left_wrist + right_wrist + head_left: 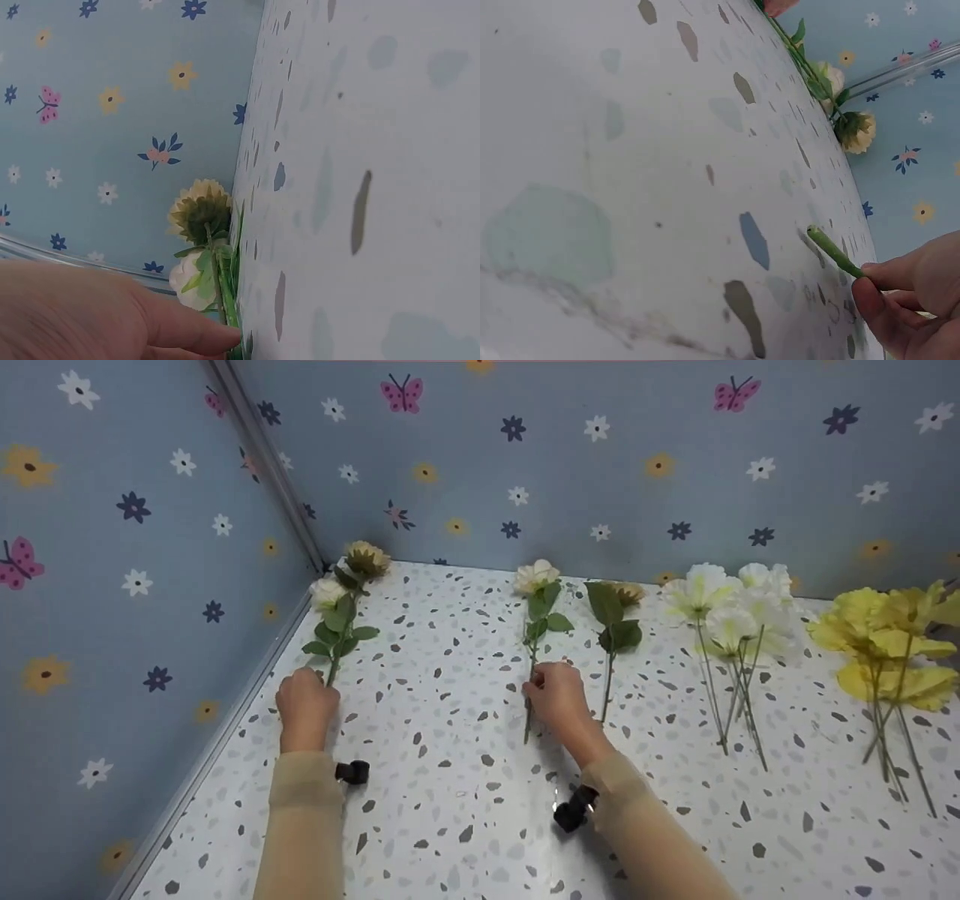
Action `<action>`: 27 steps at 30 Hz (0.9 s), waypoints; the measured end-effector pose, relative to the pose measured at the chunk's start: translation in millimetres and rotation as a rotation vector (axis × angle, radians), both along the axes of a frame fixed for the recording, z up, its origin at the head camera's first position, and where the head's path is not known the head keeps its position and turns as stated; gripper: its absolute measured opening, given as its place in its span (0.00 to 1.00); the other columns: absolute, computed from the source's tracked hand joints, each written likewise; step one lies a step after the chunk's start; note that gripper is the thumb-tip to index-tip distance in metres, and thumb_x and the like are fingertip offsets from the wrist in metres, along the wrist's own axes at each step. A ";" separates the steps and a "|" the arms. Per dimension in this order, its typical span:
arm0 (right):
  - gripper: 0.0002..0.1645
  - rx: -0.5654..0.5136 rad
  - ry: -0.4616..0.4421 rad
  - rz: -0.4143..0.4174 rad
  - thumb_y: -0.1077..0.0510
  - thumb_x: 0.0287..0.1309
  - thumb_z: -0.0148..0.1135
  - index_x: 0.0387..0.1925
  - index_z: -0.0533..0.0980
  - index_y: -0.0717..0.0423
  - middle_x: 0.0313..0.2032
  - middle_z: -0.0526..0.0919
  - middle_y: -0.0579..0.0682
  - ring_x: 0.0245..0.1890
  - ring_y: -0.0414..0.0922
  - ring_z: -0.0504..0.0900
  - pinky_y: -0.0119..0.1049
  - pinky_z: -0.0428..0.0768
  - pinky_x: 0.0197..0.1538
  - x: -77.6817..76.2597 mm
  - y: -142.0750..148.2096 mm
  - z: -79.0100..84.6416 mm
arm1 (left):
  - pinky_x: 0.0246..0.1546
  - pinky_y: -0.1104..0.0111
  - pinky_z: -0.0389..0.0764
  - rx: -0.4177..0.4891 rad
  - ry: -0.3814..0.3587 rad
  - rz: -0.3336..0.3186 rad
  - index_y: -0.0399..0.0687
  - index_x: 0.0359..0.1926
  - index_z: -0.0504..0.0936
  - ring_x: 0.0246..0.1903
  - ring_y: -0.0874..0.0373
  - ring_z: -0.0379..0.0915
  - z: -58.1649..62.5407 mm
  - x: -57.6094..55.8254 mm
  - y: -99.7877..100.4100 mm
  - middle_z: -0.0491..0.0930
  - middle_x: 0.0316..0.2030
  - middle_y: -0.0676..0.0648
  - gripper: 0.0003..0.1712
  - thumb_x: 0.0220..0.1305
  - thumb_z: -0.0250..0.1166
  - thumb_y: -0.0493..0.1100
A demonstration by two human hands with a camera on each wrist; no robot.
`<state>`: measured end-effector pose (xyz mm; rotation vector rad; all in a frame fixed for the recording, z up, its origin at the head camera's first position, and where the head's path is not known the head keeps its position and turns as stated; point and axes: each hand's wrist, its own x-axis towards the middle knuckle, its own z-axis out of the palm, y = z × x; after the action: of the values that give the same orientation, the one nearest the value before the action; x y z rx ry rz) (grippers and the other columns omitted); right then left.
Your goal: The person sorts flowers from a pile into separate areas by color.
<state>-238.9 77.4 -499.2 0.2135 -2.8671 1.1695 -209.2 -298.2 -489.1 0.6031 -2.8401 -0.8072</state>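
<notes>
At the left, by the wall corner, my left hand grips the stems of two artificial flowers. One has a tan-yellow bloom, the other a cream-white bloom; their green leaves lie just beyond the hand. My right hand pinches the stem of a single cream flower between thumb and fingers. That flower's green stem end sticks out of the pinch in the right wrist view. Just right of this hand lies another leafy flower with a tan bloom, untouched.
Several white flowers with thin stems lie right of centre, and several yellow flowers lie at the far right. A blue patterned wall borders the speckled white tabletop at the back, another wall at the left.
</notes>
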 end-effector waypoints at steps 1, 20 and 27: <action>0.13 0.000 -0.003 -0.003 0.64 0.62 0.67 0.21 0.78 0.57 0.21 0.78 0.49 0.24 0.46 0.75 0.39 0.75 0.29 0.4 -0.8 -0.7 | 0.45 0.41 0.75 0.008 -0.005 0.002 0.25 0.42 0.83 0.43 0.28 0.75 -0.3 0.1 0.0 0.81 0.40 0.26 0.14 0.59 0.58 0.31; 0.12 0.033 -0.004 0.023 0.64 0.59 0.68 0.21 0.77 0.55 0.22 0.77 0.48 0.25 0.45 0.74 0.38 0.73 0.30 6.2 -0.7 -1.9 | 0.46 0.44 0.77 0.074 0.089 0.075 0.33 0.32 0.85 0.41 0.34 0.78 0.8 -1.6 10.5 0.84 0.38 0.32 0.12 0.65 0.55 0.33; 0.14 0.007 0.024 0.047 0.66 0.60 0.65 0.20 0.75 0.54 0.19 0.74 0.47 0.22 0.44 0.72 0.38 0.70 0.27 8.9 1.5 -2.4 | 0.49 0.47 0.78 0.209 0.121 0.103 0.36 0.45 0.87 0.47 0.37 0.77 9.1 -3.6 18.5 0.83 0.45 0.34 0.14 0.69 0.57 0.38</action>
<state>-230.0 78.9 -501.5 0.2946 -2.8617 1.1561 -212.8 -279.7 -480.0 0.6946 -2.6129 -1.0912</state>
